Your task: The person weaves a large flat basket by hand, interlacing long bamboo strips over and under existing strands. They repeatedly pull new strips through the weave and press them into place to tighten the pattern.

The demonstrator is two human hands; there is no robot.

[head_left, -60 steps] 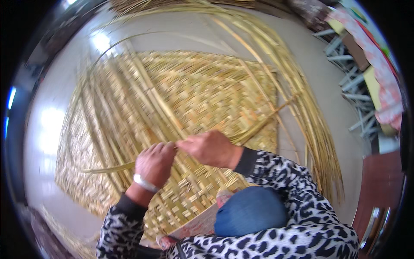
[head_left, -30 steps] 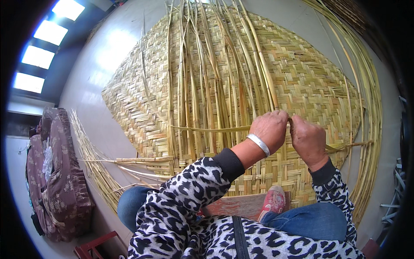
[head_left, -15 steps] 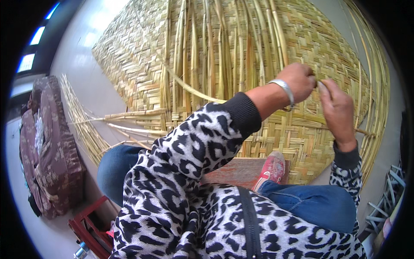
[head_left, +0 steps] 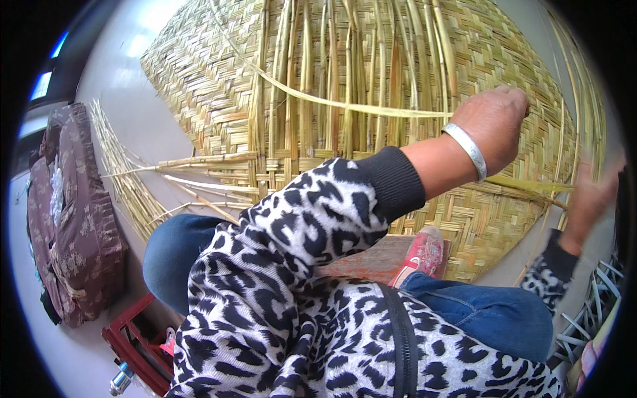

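My left hand point(head_left: 490, 126), with a silver bracelet point(head_left: 464, 147) at the wrist, reaches out over the woven reed mat point(head_left: 199, 99). Its fingers are closed. A long pale reed strip point(head_left: 332, 103) curves in from the top left and passes out of sight at this hand. Far to the right, at the edge of the mat, my right hand point(head_left: 592, 199) is smeared by motion, so its fingers cannot be read. Split reed stalks point(head_left: 305, 86) lie lengthwise on the mat, side by side. A yellow-green strip point(head_left: 531, 184) lies crosswise between the two hands.
Thin reeds point(head_left: 119, 166) lie bundled at the left, and more long reeds point(head_left: 587, 99) run along the right. Beneath me is a wooden board point(head_left: 365, 257). A brown patterned cloth item point(head_left: 86, 219), a dark red stool point(head_left: 136, 338) and a grey rack point(head_left: 590, 312) stand around.
My hands have moved apart from their meeting point: the left slightly up and right, the right well off to the right. The pale strip now stretches higher across the stalks.
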